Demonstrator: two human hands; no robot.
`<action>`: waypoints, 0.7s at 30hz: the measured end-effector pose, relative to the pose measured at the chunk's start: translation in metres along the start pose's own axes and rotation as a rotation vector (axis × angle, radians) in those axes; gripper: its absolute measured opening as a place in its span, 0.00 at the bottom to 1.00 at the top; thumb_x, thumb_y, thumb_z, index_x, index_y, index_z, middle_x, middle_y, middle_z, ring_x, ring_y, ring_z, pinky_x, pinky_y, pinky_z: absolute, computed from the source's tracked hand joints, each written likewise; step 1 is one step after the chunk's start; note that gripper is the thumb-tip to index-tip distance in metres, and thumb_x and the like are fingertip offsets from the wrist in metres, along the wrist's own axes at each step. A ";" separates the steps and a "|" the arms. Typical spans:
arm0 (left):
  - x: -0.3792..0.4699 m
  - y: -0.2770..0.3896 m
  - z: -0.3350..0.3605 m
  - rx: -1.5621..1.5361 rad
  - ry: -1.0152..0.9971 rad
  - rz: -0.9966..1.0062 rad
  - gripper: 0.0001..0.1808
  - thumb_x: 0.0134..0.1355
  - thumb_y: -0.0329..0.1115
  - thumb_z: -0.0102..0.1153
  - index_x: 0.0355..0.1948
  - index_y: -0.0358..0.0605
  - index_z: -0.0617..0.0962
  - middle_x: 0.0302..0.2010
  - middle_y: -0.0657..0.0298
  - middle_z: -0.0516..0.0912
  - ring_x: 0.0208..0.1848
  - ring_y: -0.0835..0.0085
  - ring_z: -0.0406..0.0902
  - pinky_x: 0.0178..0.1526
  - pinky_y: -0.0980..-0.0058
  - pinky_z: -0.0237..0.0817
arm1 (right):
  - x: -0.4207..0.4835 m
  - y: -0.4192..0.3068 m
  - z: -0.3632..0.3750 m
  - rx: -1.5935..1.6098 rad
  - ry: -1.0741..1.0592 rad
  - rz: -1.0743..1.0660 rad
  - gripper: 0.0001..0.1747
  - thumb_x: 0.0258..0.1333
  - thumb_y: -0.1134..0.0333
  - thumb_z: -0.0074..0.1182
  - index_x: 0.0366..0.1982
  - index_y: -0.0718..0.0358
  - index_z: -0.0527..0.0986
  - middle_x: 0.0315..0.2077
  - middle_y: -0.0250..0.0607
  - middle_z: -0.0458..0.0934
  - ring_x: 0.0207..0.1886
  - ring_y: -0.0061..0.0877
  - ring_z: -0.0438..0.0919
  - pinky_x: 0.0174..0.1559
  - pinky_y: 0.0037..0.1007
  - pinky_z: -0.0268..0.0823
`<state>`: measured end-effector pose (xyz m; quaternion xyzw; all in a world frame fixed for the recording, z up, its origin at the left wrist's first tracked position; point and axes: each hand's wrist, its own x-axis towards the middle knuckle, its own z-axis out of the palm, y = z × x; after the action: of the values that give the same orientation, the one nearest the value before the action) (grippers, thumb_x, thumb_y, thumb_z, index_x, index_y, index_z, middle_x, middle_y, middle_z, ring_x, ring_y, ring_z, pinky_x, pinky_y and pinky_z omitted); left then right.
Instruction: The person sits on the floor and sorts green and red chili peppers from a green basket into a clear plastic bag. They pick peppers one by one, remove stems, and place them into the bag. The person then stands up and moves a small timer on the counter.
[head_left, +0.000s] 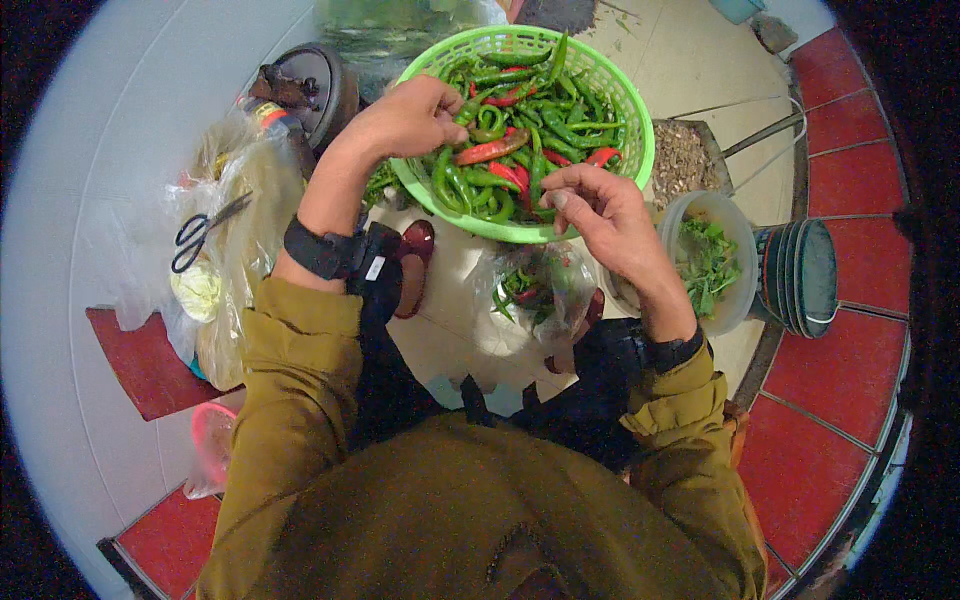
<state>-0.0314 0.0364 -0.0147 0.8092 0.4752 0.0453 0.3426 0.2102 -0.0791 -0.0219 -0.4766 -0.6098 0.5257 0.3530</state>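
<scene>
A bright green plastic basket (641, 127) full of green and red chili peppers (491, 148) stands before me. Over its left side is my left hand (420, 116), its fingertips closed around a green pepper (466, 112). At the near right rim my right hand (600, 214) has bent fingers, with thumb and forefinger close together beside the peppers; whether something small is between them cannot be told. Below the basket, between my feet, a clear plastic bag (559, 281) holds some green and red peppers.
At right are a clear tub (739, 217) with green leaves, stacked dark buckets (799, 277) and a dustpan (716, 154) with debris. Scissors (196, 238) lie on plastic bags (259, 187) at left, near a round black-rimmed object (334, 90). A pink-rimmed container (204, 442) is lower left.
</scene>
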 end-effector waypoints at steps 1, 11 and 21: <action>0.000 0.001 -0.003 -0.186 -0.017 0.015 0.11 0.51 0.30 0.62 0.34 0.34 0.79 0.25 0.59 0.81 0.29 0.72 0.79 0.31 0.72 0.69 | 0.002 -0.001 0.000 0.044 0.029 -0.025 0.09 0.57 0.73 0.47 0.37 0.68 0.75 0.27 0.35 0.78 0.28 0.18 0.75 0.31 0.22 0.68; -0.005 0.036 0.019 -1.175 -0.178 0.279 0.17 0.57 0.31 0.59 0.47 0.36 0.74 0.41 0.56 0.82 0.39 0.71 0.80 0.45 0.75 0.71 | 0.010 -0.001 0.006 0.559 -0.108 0.080 0.14 0.62 0.62 0.47 0.43 0.66 0.70 0.35 0.43 0.79 0.34 0.23 0.78 0.34 0.22 0.66; -0.003 0.050 0.027 -1.186 -0.131 0.349 0.19 0.58 0.30 0.57 0.50 0.35 0.73 0.45 0.53 0.80 0.46 0.66 0.79 0.50 0.70 0.71 | 0.007 -0.003 0.014 0.347 0.104 -0.015 0.10 0.52 0.72 0.58 0.35 0.66 0.72 0.30 0.38 0.81 0.27 0.14 0.75 0.29 0.17 0.67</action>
<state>0.0149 0.0044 -0.0044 0.5479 0.2076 0.3072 0.7499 0.1947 -0.0765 -0.0217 -0.4305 -0.4945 0.5951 0.4647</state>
